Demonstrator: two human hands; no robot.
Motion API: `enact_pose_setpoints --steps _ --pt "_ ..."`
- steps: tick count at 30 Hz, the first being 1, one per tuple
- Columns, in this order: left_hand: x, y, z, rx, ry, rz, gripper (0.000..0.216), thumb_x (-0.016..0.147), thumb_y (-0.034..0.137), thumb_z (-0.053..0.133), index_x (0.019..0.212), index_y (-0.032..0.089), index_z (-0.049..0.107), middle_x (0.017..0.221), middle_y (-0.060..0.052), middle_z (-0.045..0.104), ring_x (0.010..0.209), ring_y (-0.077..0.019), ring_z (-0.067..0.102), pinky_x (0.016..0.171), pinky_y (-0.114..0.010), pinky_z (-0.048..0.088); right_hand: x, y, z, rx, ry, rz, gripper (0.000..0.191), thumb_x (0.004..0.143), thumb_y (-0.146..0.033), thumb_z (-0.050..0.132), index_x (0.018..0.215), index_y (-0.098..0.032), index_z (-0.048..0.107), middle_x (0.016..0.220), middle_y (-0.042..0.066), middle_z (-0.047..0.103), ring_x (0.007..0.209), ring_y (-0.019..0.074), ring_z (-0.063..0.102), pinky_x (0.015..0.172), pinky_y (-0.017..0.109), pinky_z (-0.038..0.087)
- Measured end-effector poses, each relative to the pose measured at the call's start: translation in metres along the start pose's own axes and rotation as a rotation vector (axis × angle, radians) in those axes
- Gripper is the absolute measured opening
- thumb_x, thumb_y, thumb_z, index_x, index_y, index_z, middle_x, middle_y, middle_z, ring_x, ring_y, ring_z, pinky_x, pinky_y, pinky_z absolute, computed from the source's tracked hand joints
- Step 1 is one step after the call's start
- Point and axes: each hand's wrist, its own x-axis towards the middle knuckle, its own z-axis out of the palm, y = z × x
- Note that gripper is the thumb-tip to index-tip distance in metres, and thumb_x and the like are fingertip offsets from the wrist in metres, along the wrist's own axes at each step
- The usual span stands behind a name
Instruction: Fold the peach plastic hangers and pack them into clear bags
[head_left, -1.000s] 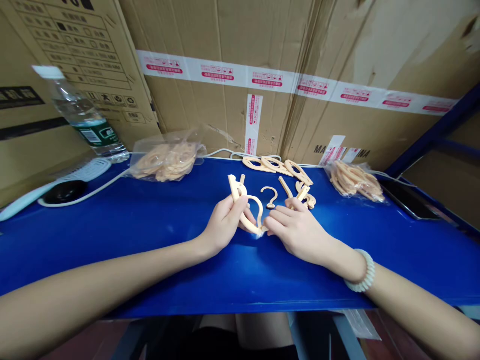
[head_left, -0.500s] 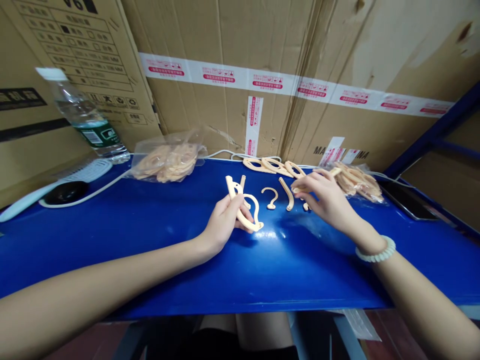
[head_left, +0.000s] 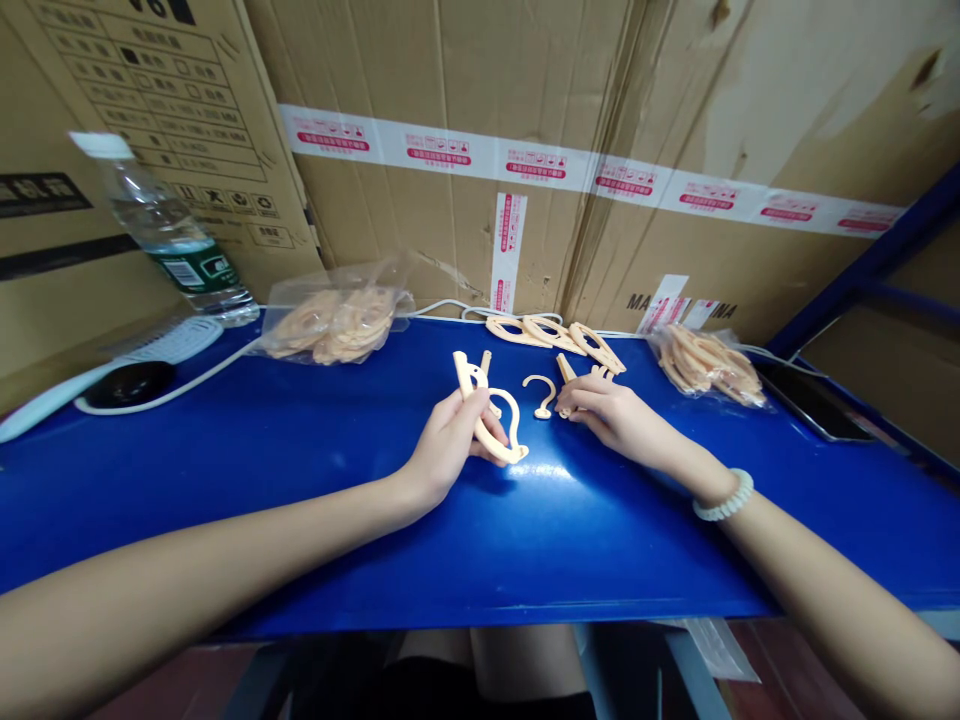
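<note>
1. Your right hand (head_left: 609, 412) is coming in leftward from near the right bag (head_left: 709, 362) since the earlier frame; its bent fingers are meeting a curved strip (head_left: 564, 368), though I cannot tell whether they are pinching it.
2. Your left hand (head_left: 450, 430) is staying put, pinching a looped pale piece (head_left: 487, 440) between thumb and fingers over the middle of the blue table (head_left: 420, 580).
3. Just behind that piece, a narrow bar (head_left: 485, 362) is showing; between your hands, a small hook (head_left: 543, 411) is lying flat.
4. Three overlapping oval pieces (head_left: 533, 326) are lying along the table's back edge.
5. Toward the back right corner, a dark phone (head_left: 814, 400) is lying beside the right bag.
6. Near the back left corner, a bottle (head_left: 191, 265) is standing; another bag (head_left: 337, 330) is sitting right of it.
</note>
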Motion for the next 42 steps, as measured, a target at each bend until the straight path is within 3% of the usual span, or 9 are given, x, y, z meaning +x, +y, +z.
enact_pose_setpoints --steps 14,23,33,42 --pt "0.001 0.001 0.000 -0.017 -0.004 -0.017 0.023 0.095 0.036 0.051 0.083 0.016 0.051 0.056 -0.001 0.064 0.045 -0.0167 0.064 0.045 -0.026 0.054 -0.001 0.004 0.003 0.011 -0.049 0.031 0.019 0.097 -0.012 0.049 0.096 -0.017 0.067 0.108 0.013 0.070 0.103 0.0229 0.065 0.091 0.040 0.054" --pt "0.001 0.000 0.000 -0.010 -0.008 -0.015 0.023 0.094 0.037 0.051 0.085 0.016 0.051 0.056 -0.001 0.064 0.046 -0.0163 0.064 0.046 -0.025 0.054 -0.003 0.006 -0.002 -0.134 -0.047 0.044 0.015 0.094 -0.021 0.061 0.104 -0.016 0.071 0.110 0.014 0.068 0.102 0.0263 0.063 0.092 0.046 0.053" --pt "0.003 -0.003 -0.002 -0.019 -0.058 0.009 0.029 0.090 0.044 0.056 0.087 0.016 0.051 0.059 -0.001 0.064 0.050 -0.0166 0.063 0.048 -0.027 0.054 -0.005 0.009 -0.005 -0.111 -0.084 0.165 0.013 0.095 -0.027 0.061 0.099 -0.016 0.068 0.097 0.011 0.065 0.088 0.0236 0.064 0.082 0.038 0.053" --pt "0.000 -0.003 -0.003 0.002 -0.107 0.073 0.012 0.085 0.027 0.054 0.091 0.019 0.047 0.067 0.002 0.061 0.061 -0.0148 0.061 0.055 -0.025 0.052 -0.004 0.003 -0.005 -0.138 -0.046 0.146 0.018 0.095 -0.034 0.062 0.100 -0.017 0.068 0.101 0.012 0.066 0.095 0.0264 0.064 0.086 0.043 0.053"
